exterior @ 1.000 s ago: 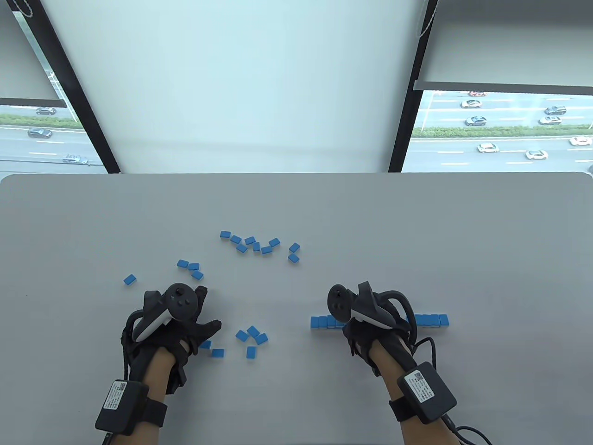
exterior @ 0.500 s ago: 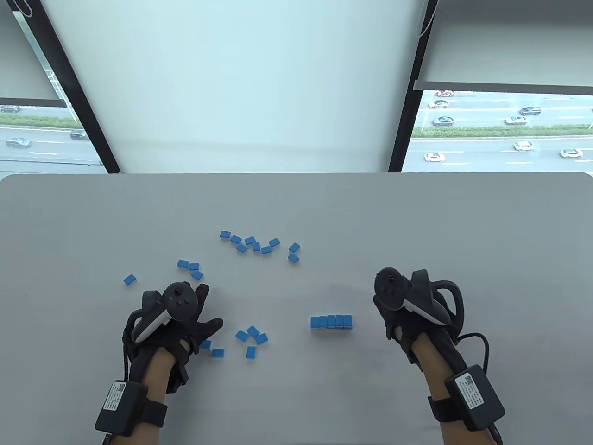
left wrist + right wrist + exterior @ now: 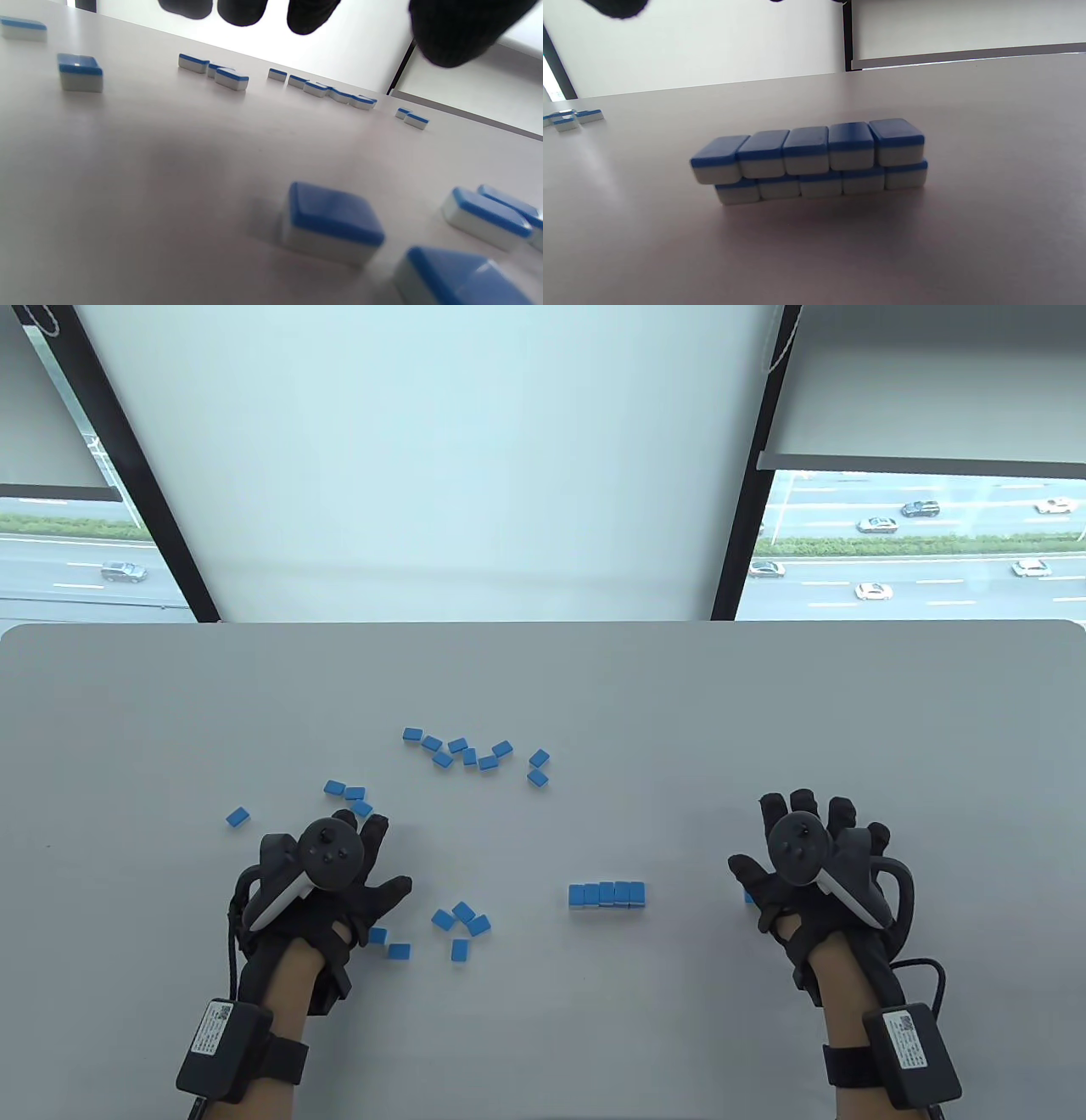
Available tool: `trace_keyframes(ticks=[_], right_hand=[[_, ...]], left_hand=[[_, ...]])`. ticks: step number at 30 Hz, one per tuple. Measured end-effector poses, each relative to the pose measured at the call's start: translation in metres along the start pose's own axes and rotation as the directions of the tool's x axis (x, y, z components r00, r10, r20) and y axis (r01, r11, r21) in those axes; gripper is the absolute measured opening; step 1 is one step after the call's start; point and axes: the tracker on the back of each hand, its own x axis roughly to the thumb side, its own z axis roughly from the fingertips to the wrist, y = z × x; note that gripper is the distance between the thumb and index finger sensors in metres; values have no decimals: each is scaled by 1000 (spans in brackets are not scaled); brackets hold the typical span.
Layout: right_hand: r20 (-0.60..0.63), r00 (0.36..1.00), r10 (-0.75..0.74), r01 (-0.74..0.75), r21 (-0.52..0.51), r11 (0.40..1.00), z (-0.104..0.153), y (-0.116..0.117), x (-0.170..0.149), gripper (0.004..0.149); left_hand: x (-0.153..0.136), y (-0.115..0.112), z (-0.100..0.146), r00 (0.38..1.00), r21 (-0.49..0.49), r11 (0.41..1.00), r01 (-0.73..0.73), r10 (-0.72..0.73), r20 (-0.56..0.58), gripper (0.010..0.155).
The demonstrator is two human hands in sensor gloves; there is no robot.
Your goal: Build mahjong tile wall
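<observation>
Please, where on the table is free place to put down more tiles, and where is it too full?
Bare: between the five-tile wall and the right hand, the whole far strip of the table, and the near edge. Crowded: around the left hand, with loose tiles beside it and a scattered cluster beyond.

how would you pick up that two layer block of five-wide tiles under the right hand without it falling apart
Squeeze the two-layer tile block at its two short ends, pressing inward along its length, coming down from above with the right hand. It is long and narrow, two rows of five stacked loose, and the top row overhangs at one end, so end pressure on both layers keeps the tiles locked together. A second hand may help.
</observation>
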Motion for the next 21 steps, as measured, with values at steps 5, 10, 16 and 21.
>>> trace_keyframes(ticks=[5, 10, 16, 21], right_hand=[[-11, 998, -62, 62, 3, 998, -5, 6, -9, 84], [-5, 998, -62, 62, 5, 998, -8, 7, -10, 83], [19, 998, -63, 63, -9, 998, -3, 4, -5, 83], [28, 997, -73, 74, -13, 997, -2, 3, -5, 83]], left_hand=[[-1, 5, 0, 1000, 60, 998, 2, -2, 2, 83], [8, 15, 10, 998, 131, 991, 30, -36, 46, 83], [26, 29, 21, 968, 97, 964, 247, -250, 21, 78], [37, 15, 26, 895, -21, 904, 428, -420, 149, 65]])
